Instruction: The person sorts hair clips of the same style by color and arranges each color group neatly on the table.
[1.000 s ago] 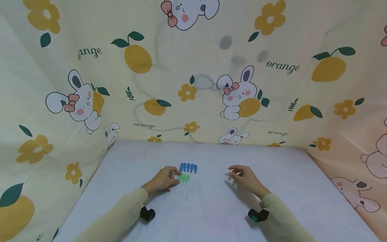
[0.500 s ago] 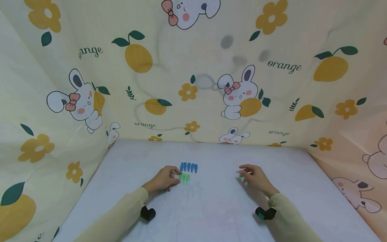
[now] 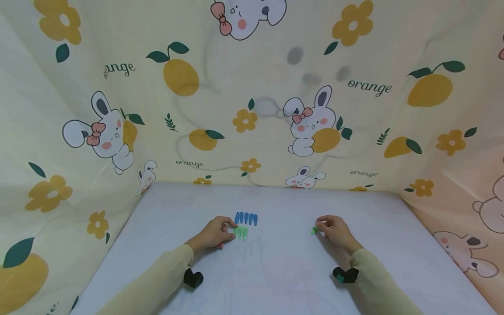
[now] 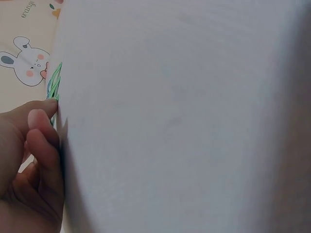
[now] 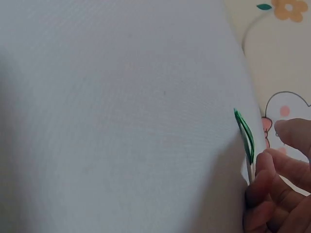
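On the white table, green snap hair clips [image 3: 242, 233] lie in a short row just below a row of blue snap hair clips [image 3: 246, 218]. My left hand [image 3: 214, 232] pinches the leftmost green clip, index finger at its top end and thumb at its lower end; the left wrist view shows green clips [image 4: 54, 80] beyond the fingertips. Off to the right lies a single green snap hair clip [image 3: 314, 230]. My right hand [image 3: 334, 229] is at its right side, fingers bent, with a gap between index finger and thumb. In the right wrist view, fingertips meet this clip's [image 5: 246, 137] lower end.
The white table [image 3: 275, 271] reaches back to a cream cloth [image 3: 220, 109] printed with rabbits, flowers and oranges. This cloth also rises along both sides. A black wrist camera [image 3: 193, 278] sits on the left wrist, another black camera [image 3: 345, 275] on the right.
My right hand has drawn back to the right, uncovering the single green clip, which stays on the table. The left hand and the clip rows have kept their places.
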Available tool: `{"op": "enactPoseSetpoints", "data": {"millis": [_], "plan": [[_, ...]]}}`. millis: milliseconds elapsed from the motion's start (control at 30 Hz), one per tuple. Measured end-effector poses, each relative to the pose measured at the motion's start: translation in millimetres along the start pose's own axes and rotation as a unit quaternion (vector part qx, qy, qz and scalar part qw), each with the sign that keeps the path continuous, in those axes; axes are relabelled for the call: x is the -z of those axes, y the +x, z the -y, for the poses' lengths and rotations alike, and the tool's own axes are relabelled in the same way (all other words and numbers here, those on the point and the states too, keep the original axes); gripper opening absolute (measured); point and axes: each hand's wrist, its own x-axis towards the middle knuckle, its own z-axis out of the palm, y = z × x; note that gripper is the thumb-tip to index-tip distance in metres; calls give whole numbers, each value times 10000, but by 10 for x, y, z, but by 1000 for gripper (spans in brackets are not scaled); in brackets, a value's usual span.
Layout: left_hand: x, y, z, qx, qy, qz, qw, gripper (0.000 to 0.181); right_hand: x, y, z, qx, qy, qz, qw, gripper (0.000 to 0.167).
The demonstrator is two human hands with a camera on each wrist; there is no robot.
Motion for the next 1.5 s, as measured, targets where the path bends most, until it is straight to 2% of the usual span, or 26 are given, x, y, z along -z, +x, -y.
{"op": "enactPoseSetpoints", "data": {"millis": [233, 400, 500, 767, 900, 1233, 1500], "plan": [[-2, -5, -24, 6, 33, 16, 10000, 32, -37, -12, 55, -37, -209, -187, 9996, 36], [-7, 10, -16, -33, 64, 4, 10000, 32, -84, -4, 80, -98, -880, -373, 9954, 39], [-8, 14, -12, 6, 42, 13, 10000, 32, -101, -7, 96, -134, -1041, -437, 9935, 37], [-9, 11, 7, 40, 36, 14, 10000, 32, -73, -60, 141, -217, -392, -317, 9985, 31], [-5, 14, 6, 29, 23, 10, 10000, 32, -39, -71, 135, -204, -239, -243, 9992, 31], [-3, 11, 31, 21, -32, 28, 10000, 32, 17, -58, 68, -190, -357, -206, 9990, 26], [-2, -4, 7, 6, 4, 32, 10000, 32, 56, -73, 41, -121, -720, -368, 9967, 29]]}}
